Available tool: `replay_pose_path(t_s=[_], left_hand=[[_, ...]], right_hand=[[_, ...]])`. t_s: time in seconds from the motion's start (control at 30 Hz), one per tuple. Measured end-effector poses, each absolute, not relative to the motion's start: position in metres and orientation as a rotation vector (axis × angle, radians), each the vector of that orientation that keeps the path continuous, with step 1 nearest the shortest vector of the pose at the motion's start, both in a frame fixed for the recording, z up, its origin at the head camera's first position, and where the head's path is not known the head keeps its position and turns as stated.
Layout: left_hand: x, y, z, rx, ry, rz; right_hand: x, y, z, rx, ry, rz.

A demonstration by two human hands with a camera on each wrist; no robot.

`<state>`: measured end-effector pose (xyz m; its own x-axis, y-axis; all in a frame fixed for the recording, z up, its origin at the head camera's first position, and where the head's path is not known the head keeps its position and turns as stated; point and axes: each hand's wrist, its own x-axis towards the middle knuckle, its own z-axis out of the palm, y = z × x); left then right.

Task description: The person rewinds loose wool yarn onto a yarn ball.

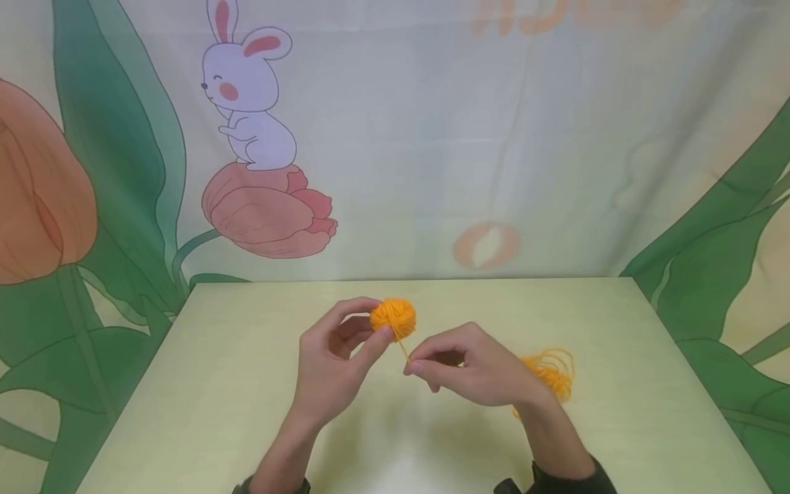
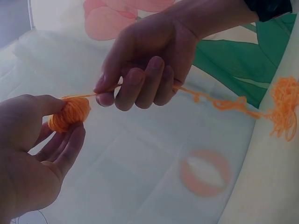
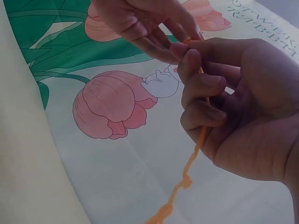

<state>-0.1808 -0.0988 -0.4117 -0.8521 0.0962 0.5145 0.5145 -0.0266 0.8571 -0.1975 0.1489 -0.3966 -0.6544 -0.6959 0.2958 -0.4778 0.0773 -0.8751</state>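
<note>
A small ball of orange yarn [image 1: 395, 318] is held between the thumb and fingers of my left hand [image 1: 330, 363], above the table. My right hand [image 1: 475, 363], lower and to the right, pinches the strand that runs off the ball. In the left wrist view the yarn ball [image 2: 70, 113] sits in the left fingertips, and the strand passes through the right hand [image 2: 147, 65]. From there it trails, partly tangled, to a loose yarn pile [image 2: 284, 108]. The right wrist view has the trailing yarn [image 3: 186, 181] hanging below the right hand [image 3: 238, 102].
The loose yarn pile [image 1: 553, 372] lies on the pale table [image 1: 216, 384], partly hidden behind the right forearm. A cloth backdrop [image 1: 395, 137] printed with a rabbit and tulips hangs behind the table's far edge.
</note>
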Motion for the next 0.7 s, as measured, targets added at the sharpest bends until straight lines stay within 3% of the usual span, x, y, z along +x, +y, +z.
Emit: replay_pose_path(t_s=[0.3, 0.7], left_hand=[[-0.172, -0.099, -0.412, -0.796, -2.001, -2.030], [-0.177, -0.097, -0.412, -1.201, -2.130, -1.919]], right_hand=[[-0.203, 0.154, -0.409, -0.892, 2.128, -1.590], [-0.215, 0.160, -0.405, -0.733, 2.086, -1.756]])
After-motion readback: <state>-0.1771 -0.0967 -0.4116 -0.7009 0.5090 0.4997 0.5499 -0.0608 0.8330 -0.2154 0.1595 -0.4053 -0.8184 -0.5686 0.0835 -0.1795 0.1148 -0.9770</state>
